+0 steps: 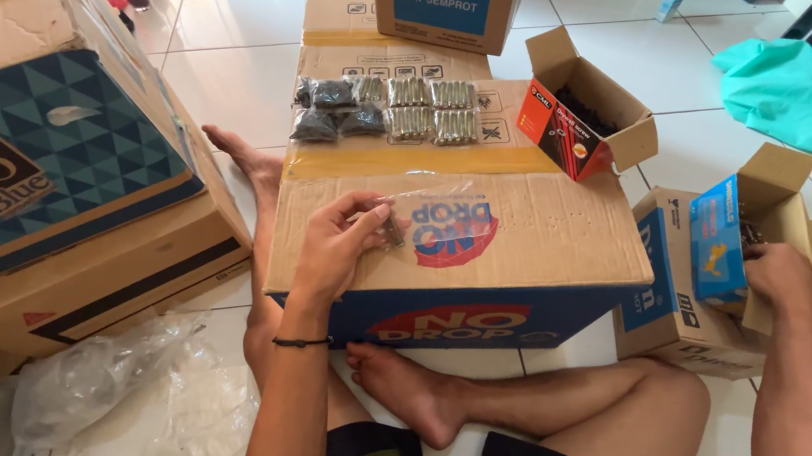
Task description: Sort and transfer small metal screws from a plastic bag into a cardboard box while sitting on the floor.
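Head view: small clear plastic bag point(425, 218) held over a cardboard box point(527, 235).
Left hand point(337, 245) pinches the bag's edge; right hand point(781, 277) reaches into an open carton point(732, 264), its grip hidden.

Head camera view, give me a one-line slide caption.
Seated person's left hand holds a small clear plastic bag on a cardboard box; right hand reaches into an open carton.

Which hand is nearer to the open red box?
Left. The left hand rests on the carton top, to the left of the red box; the right hand is lower, at the blue box.
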